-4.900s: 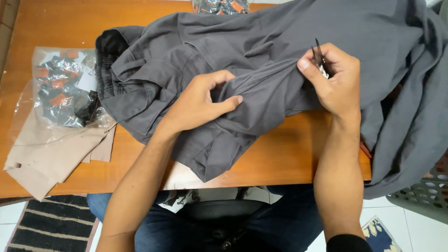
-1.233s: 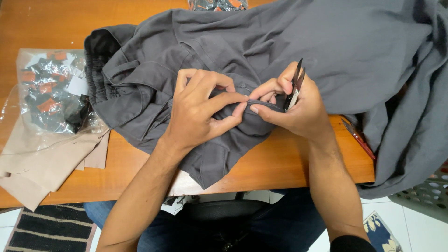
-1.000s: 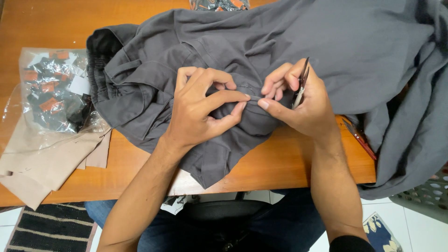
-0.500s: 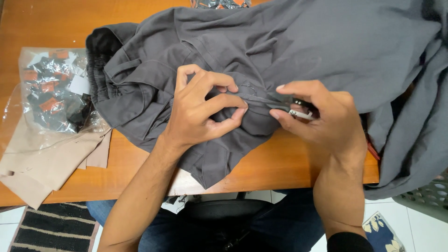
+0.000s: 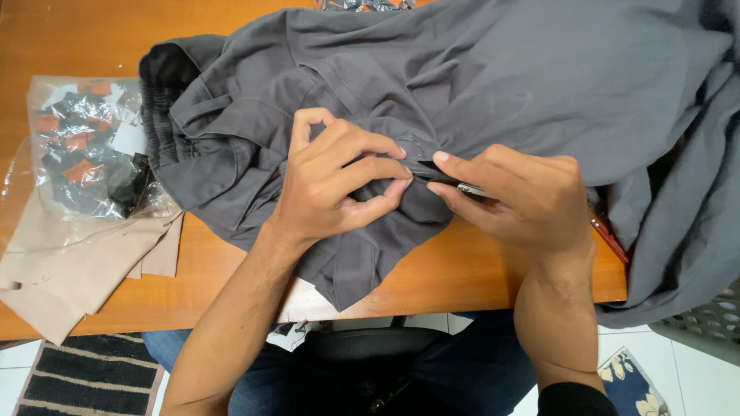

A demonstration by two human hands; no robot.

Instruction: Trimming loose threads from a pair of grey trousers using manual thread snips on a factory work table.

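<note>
A dark grey garment (image 5: 478, 85) lies spread over the orange wooden table (image 5: 478, 270), its elastic waistband at the left. My left hand (image 5: 339, 181) pinches a fold of the grey fabric near the table's front. My right hand (image 5: 524, 196) grips a small metal thread snipper (image 5: 469, 188), mostly hidden in the fist, with its tip at the pinched fold between the two hands. The fingertips of both hands nearly touch.
A clear plastic bag (image 5: 85, 150) of black and orange tags lies at the left on beige cloth pieces (image 5: 69, 270). A red-handled tool (image 5: 609, 239) pokes out under the garment at right. A grey basket (image 5: 709, 323) stands at the lower right, a striped mat (image 5: 85, 377) on the floor.
My right hand has turned the snipper from upright to flat and brought its tip to the fold my left hand pinches. The garment shifted slightly.
</note>
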